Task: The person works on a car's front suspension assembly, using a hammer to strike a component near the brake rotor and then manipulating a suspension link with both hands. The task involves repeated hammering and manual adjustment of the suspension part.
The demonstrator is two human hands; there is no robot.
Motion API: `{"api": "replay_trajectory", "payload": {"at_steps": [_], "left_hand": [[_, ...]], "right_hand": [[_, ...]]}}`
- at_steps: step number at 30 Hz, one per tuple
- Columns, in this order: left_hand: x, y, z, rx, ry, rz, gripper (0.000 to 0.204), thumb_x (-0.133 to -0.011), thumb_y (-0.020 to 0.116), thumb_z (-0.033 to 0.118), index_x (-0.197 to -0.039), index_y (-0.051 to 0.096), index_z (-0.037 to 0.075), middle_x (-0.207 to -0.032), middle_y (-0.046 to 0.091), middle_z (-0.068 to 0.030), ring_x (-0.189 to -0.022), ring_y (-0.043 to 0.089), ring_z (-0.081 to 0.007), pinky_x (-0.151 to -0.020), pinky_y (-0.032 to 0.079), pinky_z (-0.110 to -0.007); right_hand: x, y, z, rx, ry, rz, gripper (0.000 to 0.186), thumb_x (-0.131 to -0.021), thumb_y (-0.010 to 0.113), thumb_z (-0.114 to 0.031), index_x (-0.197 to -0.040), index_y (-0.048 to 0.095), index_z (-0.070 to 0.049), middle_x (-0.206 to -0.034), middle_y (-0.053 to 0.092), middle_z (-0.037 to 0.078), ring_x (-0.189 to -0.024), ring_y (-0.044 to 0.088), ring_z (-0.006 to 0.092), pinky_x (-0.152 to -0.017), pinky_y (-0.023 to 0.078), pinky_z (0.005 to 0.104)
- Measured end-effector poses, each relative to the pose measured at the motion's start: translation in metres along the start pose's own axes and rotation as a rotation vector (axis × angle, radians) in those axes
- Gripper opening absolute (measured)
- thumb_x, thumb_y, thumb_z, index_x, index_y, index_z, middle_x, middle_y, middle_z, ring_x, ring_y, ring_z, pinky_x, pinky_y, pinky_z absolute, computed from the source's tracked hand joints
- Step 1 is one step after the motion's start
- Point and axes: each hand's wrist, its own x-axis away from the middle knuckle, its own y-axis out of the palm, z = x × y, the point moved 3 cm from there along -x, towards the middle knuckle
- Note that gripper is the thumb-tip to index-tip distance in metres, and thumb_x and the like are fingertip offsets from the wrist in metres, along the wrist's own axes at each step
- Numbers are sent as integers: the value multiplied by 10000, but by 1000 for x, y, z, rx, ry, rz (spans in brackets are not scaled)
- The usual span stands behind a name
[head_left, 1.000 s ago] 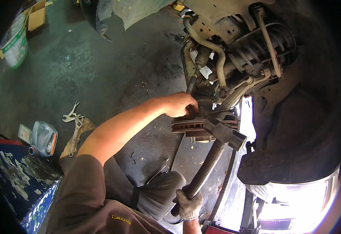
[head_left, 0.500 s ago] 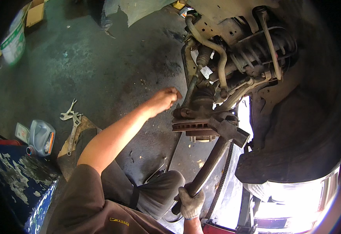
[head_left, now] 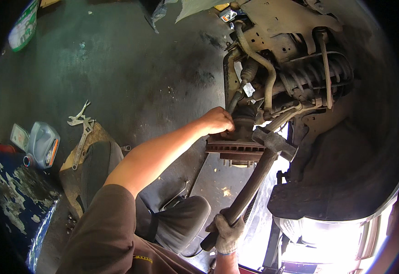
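My bare left hand is closed at the steering knuckle, just above the rusty brake disc. Its fingertips are partly hidden, so what they grip cannot be made out. The tie rod runs down close to that hand. My right hand, in a pale work glove, is wrapped round the lower handle of a sledgehammer. The hammer slants up to the right, its head in front of the disc's right end; whether they touch is unclear.
A coil spring and a curved stabilizer bar fill the wheel arch above. On the floor at left lie an adjustable wrench and pliers. Beyond them is a grey oil jug. A dark wheel-arch liner stands at right.
My left hand has moved right, from beside the tie rod to the knuckle. The right hand keeps its hold on the sledgehammer, whose head has risen slightly. The whole view has shifted.
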Motion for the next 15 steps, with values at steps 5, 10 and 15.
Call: {"api": "replay_trajectory", "payload": {"at_steps": [5,10,15], "left_hand": [[49,-11,-5,-28,133,357,283,-893,681,278,-1007,771,34,-925,759,-160,-849,702,-264,-797,544,-401],[170,40,22,113,-51,55,514,-1043,547,517,-1139,745,52,-1169,754,-135,-1117,684,-232,-984,506,-409],[193,71,80,-169,163,11,557,-932,697,548,-1038,726,2,-831,681,-118,-779,654,-243,-714,498,-366]], "right_hand": [[1,2,-21,-28,-11,-8,331,-888,705,-128,-1117,568,70,-742,628,96,-554,634,189,-499,552,311],[-4,3,-50,-83,6,-87,370,-911,713,-87,-1207,571,82,-783,645,88,-583,637,169,-525,535,292],[-5,20,-56,-215,65,-146,241,-953,676,-62,-1161,614,41,-831,645,49,-687,623,124,-631,511,266]]}}
